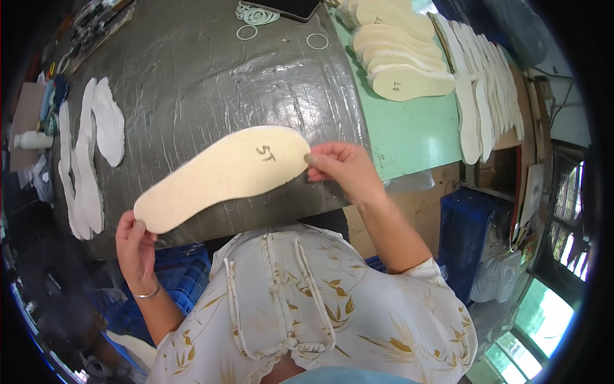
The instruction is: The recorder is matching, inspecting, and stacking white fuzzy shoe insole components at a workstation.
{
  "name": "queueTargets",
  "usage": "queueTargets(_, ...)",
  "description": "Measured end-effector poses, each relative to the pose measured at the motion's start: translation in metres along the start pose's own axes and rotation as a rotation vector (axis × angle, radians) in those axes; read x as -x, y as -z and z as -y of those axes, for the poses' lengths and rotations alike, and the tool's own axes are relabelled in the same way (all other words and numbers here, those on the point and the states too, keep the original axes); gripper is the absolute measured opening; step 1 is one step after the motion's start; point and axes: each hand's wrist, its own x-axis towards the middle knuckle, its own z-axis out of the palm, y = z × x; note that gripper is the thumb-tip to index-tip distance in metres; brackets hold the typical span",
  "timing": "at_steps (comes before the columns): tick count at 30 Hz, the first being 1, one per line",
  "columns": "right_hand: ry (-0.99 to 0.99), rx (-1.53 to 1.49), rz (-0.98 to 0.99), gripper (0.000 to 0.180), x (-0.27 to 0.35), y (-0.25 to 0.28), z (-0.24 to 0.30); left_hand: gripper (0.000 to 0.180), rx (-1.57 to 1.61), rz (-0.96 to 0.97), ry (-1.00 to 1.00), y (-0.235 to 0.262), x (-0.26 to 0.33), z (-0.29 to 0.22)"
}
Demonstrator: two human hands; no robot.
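A cream-coloured insole point(220, 176) with a dark handwritten mark is stretched out between my hands, above the near edge of the dark table. My left hand point(136, 246) pinches its narrow end between thumb and fingers. At the wide end, my right hand point(342, 169) grips the rim with the thumb on top. The marked face is turned up, and its underside is hidden.
Several white fleecy insoles point(86, 160) lie at the table's left. A row of cream insoles point(409, 83) overlaps on the green board point(409, 137), with more white ones point(476, 109) beyond. Pale rubber bands point(259, 15) sit at the back. Blue crates point(470, 224) stand below.
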Motion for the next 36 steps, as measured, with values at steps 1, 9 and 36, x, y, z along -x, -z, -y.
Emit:
queueTargets(1,0.003,-0.015,-0.009,0.020,0.001,0.001,-0.004,0.017,0.010,-0.002,0.027,0.002,0.000,0.001)
queueTargets(9,0.129,0.243,-0.056,0.019,-0.007,-0.006,-0.016,0.019,-0.048,0.015,0.106,0.013,0.001,-0.004)
queueTargets(36,0.129,0.318,-0.159,0.017,-0.027,0.002,-0.018,0.019,-0.230,0.078,0.284,0.000,-0.038,-0.026)
